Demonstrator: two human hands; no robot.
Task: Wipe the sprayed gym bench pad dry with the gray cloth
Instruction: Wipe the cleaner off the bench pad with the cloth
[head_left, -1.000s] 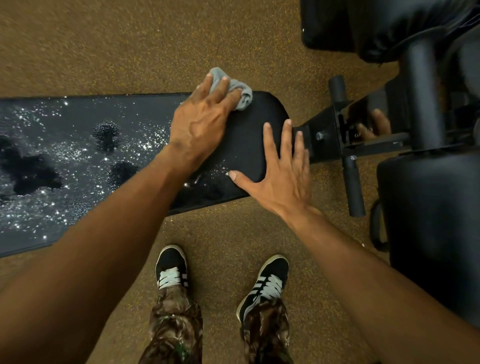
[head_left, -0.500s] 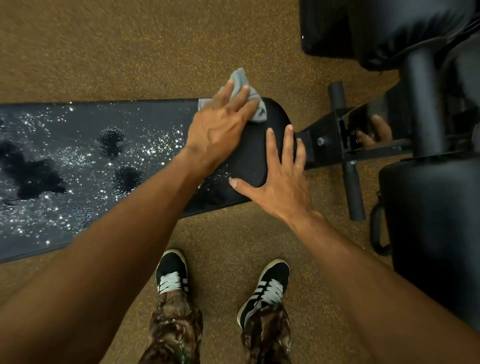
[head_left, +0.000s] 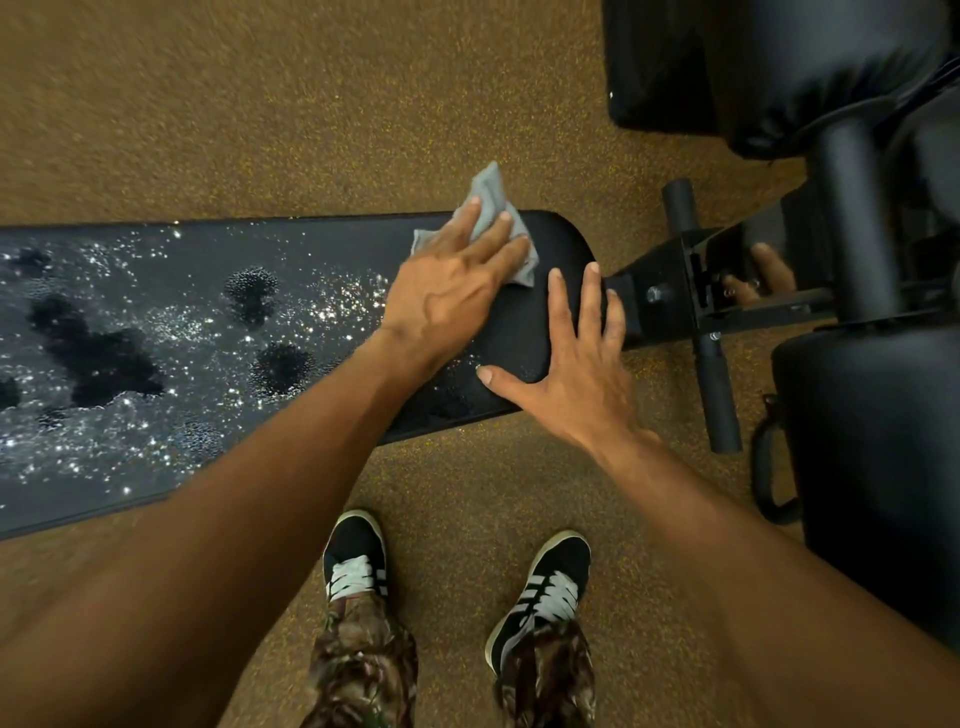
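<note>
Gray cloth (head_left: 487, 207) now pokes further past the far edge of the bench pad (head_left: 311, 244) than 1 s ago. Left hand (head_left: 447, 291) has shifted with it slightly toward the rounded end, and right hand (head_left: 571, 374) has stayed put. Left hand lies flat on the cloth, fingers straight and spread, pressing rather than gripping, likely for wide wiping contact. Cloth sits at the pad's far edge near the rounded end, 1 corner hanging out over the floor (head_left: 260, 104). Right hand rests palm-down on the rounded end just beside the cloth, fingers straight and splayed, holding nothing, probably bracing the body or steadying the bench. Pad under the hands looks matte and dry. Droplets and puddles cover the long stretch to the left, so most wiping remains. No containers or spray bottle in view. 2 shoes (head_left: 353, 561) stand on the floor below.
</note>
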